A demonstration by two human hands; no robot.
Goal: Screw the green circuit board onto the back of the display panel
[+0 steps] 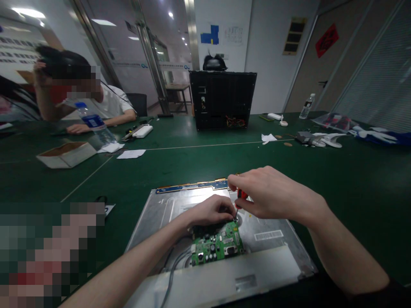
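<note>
A red-and-black screwdriver [239, 195] is gripped in my right hand [268, 192], its thin shaft pointing down at the top right corner of a green circuit board [218, 243]. My left hand [213, 208] rests over the board's upper edge. Its thumb and finger pinch together by the screwdriver tip; whatever they hold there is too small to tell. Under both hands lies a silver metal display panel [269, 252] with a white barcode label. A narrow blue circuit strip [189, 187] runs along its far edge. Grey cables [173, 269] lead from the board's left side.
Beyond the panel, a black monitor housing [223, 100] stands on the green table [167, 167]. A cardboard box [67, 155], a water bottle [96, 124] and paper [131, 154] lie left. Gloves [329, 139] and another bottle [307, 107] are right. A person [109, 102] sits far left.
</note>
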